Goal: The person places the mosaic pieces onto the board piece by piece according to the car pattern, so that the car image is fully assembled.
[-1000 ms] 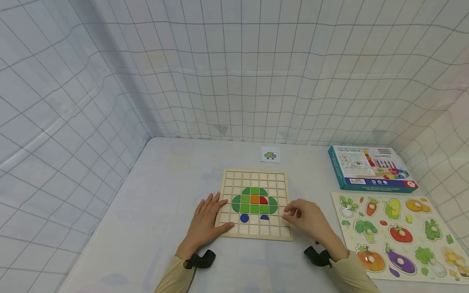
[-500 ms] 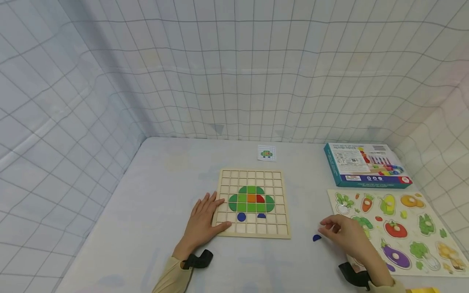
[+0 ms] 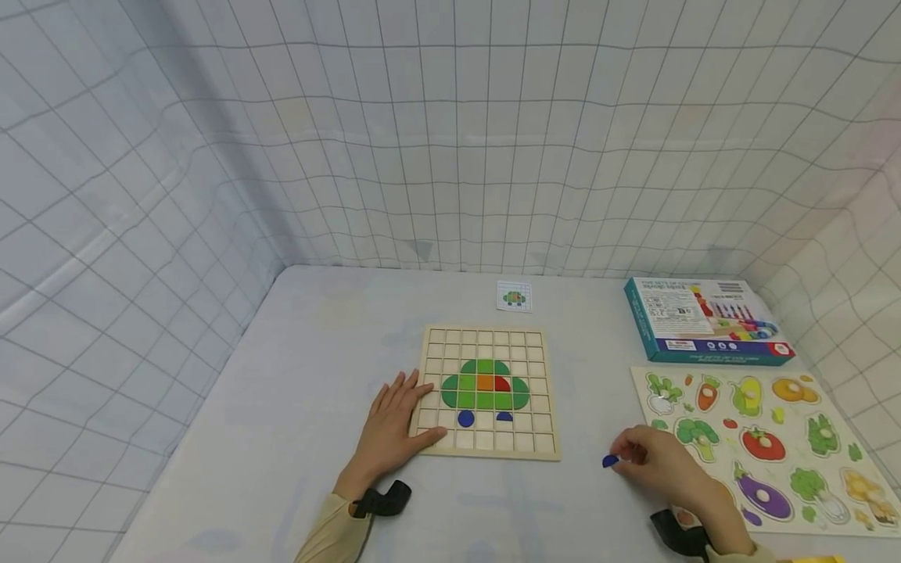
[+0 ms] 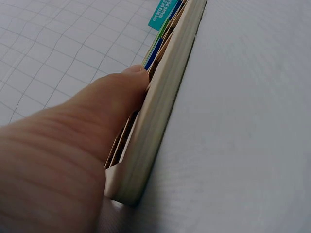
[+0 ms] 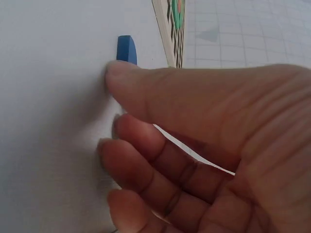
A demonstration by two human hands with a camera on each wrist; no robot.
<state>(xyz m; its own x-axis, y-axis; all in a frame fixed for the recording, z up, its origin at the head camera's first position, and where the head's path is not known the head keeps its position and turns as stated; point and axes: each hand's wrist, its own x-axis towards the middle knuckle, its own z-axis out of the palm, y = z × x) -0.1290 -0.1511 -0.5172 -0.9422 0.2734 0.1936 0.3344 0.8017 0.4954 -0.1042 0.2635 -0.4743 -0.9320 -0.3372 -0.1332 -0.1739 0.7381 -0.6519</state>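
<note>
A wooden grid board [image 3: 535, 439] lies in mid-table with a green shape, an orange and a red tile, and two blue pieces set in it. My left hand [image 3: 394, 426] lies flat on its lower left corner; in the left wrist view the thumb [image 4: 121, 90] presses against the board's edge [image 4: 163, 109]. To the right of the board, a small blue piece [image 3: 609, 461] lies on the table. My right hand [image 3: 658, 461] is at it with curled fingers. In the right wrist view the thumb tip [image 5: 119, 75] is against the blue piece [image 5: 126, 48], which is not pinched.
A small pattern card [image 3: 514, 297] lies behind the board. A teal box [image 3: 704, 320] sits at the back right, and a vegetable peg puzzle [image 3: 793, 451] lies in front of it, just right of my right hand. Grid-patterned cloth walls enclose the table.
My right hand left the board's right edge, swung right toward the vegetable puzzle, then came down onto the blue piece on the table. The left hand stayed on the board.
</note>
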